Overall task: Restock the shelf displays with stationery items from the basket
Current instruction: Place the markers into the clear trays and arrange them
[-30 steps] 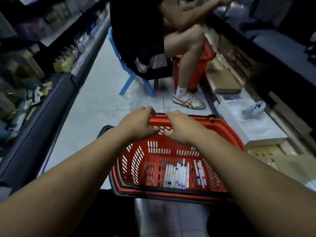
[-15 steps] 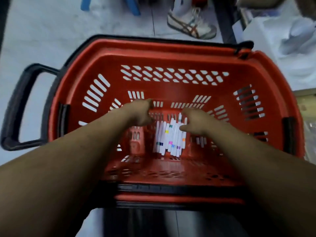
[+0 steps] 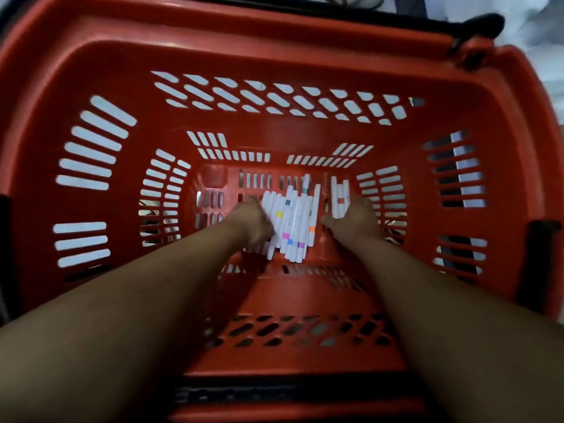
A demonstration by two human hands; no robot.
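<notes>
A red plastic basket (image 3: 283,53) fills the view from above. On its slotted floor lies a pile of several white marker pens (image 3: 294,221) with coloured bands, all pointing away from me. A few more white pens (image 3: 339,193) lie just to the right of the pile. My left hand (image 3: 250,222) is down at the floor of the basket, pressed against the left side of the pile and covering some pens. My right hand (image 3: 354,219) rests over the near ends of the right-hand pens, thumb towards the pile. Both sets of fingers are curled and partly hidden.
The basket's black handle (image 3: 476,21) lies folded along the far rim. Pale floor and a white object (image 3: 546,32) show beyond the top right corner. The basket walls close in on both forearms.
Both hands left the basket's far rim and went down to its floor, ending on either side of the marker pile. The view tilted down and closed in on the basket.
</notes>
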